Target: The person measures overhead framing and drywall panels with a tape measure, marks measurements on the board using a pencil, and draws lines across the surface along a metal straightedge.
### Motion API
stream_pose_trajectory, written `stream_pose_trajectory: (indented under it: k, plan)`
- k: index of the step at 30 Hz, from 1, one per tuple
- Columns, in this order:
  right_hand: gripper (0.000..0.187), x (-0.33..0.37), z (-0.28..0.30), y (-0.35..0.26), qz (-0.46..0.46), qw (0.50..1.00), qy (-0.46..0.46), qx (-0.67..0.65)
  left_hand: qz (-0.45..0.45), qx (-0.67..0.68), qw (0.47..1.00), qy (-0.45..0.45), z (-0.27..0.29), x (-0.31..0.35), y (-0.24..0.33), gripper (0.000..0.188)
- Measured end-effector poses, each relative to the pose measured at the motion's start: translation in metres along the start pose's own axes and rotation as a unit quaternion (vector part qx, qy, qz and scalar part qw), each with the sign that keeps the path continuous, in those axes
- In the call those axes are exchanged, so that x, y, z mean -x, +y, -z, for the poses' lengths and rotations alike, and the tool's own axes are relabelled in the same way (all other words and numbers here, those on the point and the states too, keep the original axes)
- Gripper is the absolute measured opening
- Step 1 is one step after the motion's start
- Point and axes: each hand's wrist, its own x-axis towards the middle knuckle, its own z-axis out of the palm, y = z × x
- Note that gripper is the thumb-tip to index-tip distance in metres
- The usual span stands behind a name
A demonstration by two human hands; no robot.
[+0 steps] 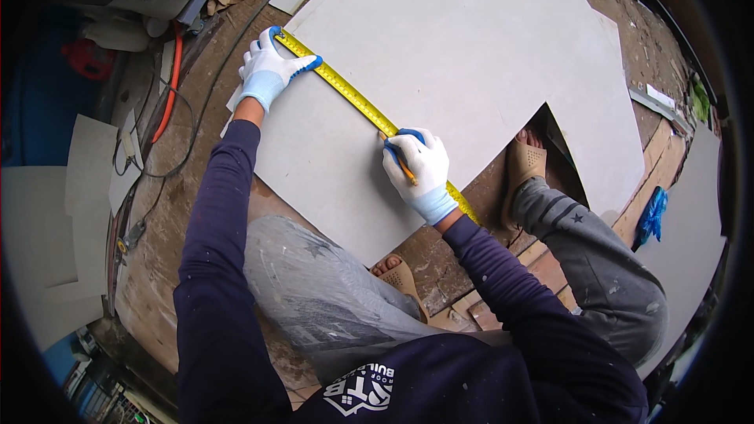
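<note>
A large pale grey board lies before me, with an angular notch cut into its near right side. A yellow tape measure is drawn out diagonally across it, running past the near edge. My left hand, in a white and blue glove, holds the tape's end at the board's far left edge, its thumb along the blade. My right hand, gloved alike, is closed around an orange pencil. The pencil's front end is beside the tape, at the board's surface. The right hand rests over part of the tape and hides it.
My sandalled feet stand at the near edge and in the notch. A black cable and an orange hose lie at left, near board offcuts. A blue plastic bag and another grey sheet are at right.
</note>
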Motion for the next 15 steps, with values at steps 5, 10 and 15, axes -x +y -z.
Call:
stream_pose_trajectory:
  k: [5, 10, 15]
  plan:
    - [0.02, 0.007, 0.021, 0.001, 0.005, 0.992, -0.041, -0.122, -0.001, 0.004, 1.0, 0.003, 0.002, -0.001, 0.0, 0.118]
    - [0.034, 0.061, 0.078, 0.036, -0.093, 0.99, -0.101, -0.032, 0.011, 0.0, 1.0, 0.0, 0.004, 0.003, 0.0, 0.118]
    - [0.047, 0.15, 0.152, 0.058, -0.212, 0.959, -0.179, 0.053, 0.013, -0.012, 1.0, 0.003, 0.005, 0.003, -0.002, 0.119]
